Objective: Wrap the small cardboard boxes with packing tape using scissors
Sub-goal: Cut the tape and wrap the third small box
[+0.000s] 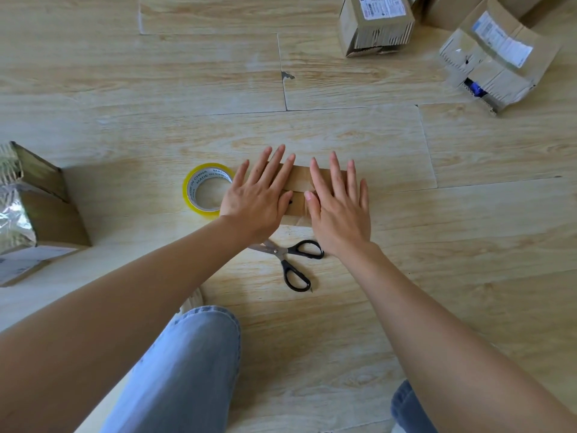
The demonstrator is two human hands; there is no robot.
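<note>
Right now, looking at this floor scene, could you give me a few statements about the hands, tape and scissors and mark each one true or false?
1. Both hands, left hand and right hand, lie flat with fingers spread on the small cardboard box. True.
2. The scissors are held in the right hand. False: they lie on the wooden floor, nearer the person than the box, untouched.
3. The tape roll lies flat on the floor, left of the box. True.
4. The scissors have red handles. False: the handles are black.
5. No other boxes are in view. False: more boxes sit at the far right and one at the left edge.
</note>
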